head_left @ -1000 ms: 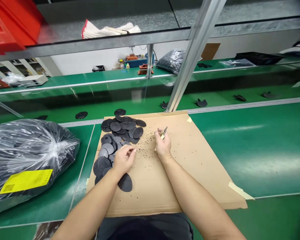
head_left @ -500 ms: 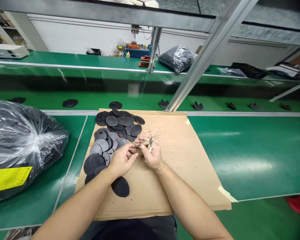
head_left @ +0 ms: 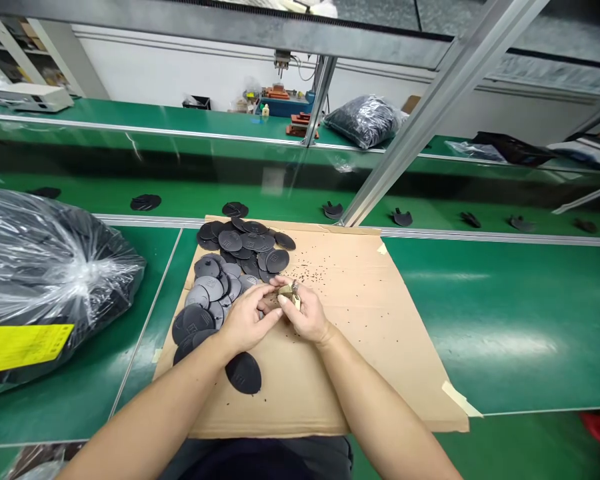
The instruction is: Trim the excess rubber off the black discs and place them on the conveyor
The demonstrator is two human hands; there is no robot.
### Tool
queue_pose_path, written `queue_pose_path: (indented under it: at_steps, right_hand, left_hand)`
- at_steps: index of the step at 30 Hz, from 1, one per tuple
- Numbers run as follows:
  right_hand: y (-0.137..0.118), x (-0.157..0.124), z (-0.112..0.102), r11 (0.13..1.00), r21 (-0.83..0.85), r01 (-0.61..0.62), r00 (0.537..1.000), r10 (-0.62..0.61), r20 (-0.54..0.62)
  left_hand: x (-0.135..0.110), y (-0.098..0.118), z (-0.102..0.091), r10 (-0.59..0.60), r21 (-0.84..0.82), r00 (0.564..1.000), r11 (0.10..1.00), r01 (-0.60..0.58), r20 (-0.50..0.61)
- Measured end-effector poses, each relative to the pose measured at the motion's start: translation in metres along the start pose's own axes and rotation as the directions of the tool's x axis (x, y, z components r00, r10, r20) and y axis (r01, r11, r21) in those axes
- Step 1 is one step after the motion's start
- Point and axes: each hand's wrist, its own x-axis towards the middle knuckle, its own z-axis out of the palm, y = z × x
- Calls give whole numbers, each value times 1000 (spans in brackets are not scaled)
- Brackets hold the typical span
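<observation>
My right hand (head_left: 307,317) is closed around a small hand tool (head_left: 291,292) with pale yellowish sides and a metal end; its exact kind is too small to tell. Just to the left, my left hand (head_left: 250,319) has its thumb and fingers brought together near the tool, and whatever they grip is hidden. Both hands are above a cardboard sheet (head_left: 375,380). Beside my left hand spreads a heap of flat black oval discs (head_left: 230,241), some with raised marks. One black disc (head_left: 244,373) lies apart, nearer to me. Tiny black bits (head_left: 307,273) are scattered beyond the hands.
A large clear plastic bag (head_left: 40,280) of dark contents stands at left. Behind the cardboard, several black pieces lie spaced along a green belt (head_left: 185,203). A slanted metal post (head_left: 400,147) rises at the back right. Tape (head_left: 461,400) holds the cardboard's corner.
My hands have drawn closer together, with the left fingers now up against the tool in my right hand. The whole view has shifted slightly; the discs lie as before.
</observation>
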Motion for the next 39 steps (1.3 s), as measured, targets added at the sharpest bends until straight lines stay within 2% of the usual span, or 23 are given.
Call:
queue_pose_path:
  at_steps: [5, 9, 17, 25, 30, 34, 39]
  right_hand:
    - [1, 0, -1, 999, -35, 0, 1000, 1, 18]
    - [-1, 0, -1, 999, -31, -11, 1000, 12, 20]
    - [1, 0, 0, 999, 9, -39, 999, 39, 20]
    - [2, 1, 4, 964, 200, -175, 977, 196, -87]
    - [0, 3, 4, 921, 307, -240, 952, 286, -112]
    - [-5, 6, 2, 885, 397, -242, 929, 330, -170]
    - [-6, 9, 2, 836, 493, -241, 897, 387, -216]
  left_hand:
    - [1, 5, -1, 10, 40, 995, 999, -14, 96]
    - [0, 6, -1, 25, 66, 997, 997, -30, 74]
    - [0, 5, -1, -25, 80, 997, 997, 20, 70]
    - [0, 7, 0, -9, 35, 996, 999, 6, 87]
    - [-1, 1, 2, -37, -9, 998, 999, 37, 42]
    - [0, -1, 3, -81, 17, 997, 997, 81, 15]
    - [0, -2, 3, -61, 66, 998, 996, 59, 28]
